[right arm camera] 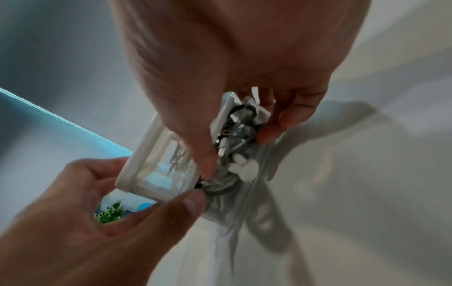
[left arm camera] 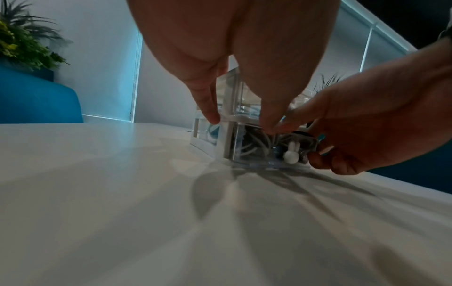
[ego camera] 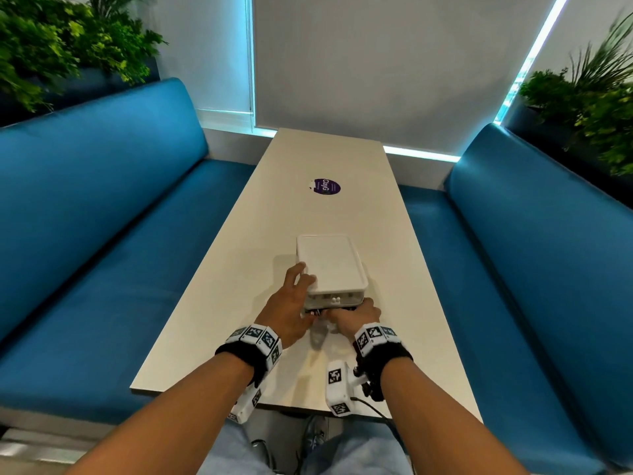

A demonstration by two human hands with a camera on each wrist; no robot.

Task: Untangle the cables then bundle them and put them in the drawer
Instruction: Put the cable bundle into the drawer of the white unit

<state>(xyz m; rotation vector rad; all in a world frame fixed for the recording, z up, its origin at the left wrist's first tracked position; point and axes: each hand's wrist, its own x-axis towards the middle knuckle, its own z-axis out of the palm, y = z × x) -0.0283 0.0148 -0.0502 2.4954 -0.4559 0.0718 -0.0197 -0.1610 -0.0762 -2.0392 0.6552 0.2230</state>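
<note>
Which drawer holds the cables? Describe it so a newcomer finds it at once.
On the long white table between the blue benches stands a small white drawer unit. Its bottom drawer, clear-walled with a white knob, is pulled out toward the person and packed with cables. The left hand steadies the unit; the right hand reaches into the drawer.

Black wristbands [ego camera: 250, 354] carry white marker-printed camera blocks [ego camera: 339, 387]; a black cable [ego camera: 371, 407] trails beside light jeans [ego camera: 356, 450]
</note>
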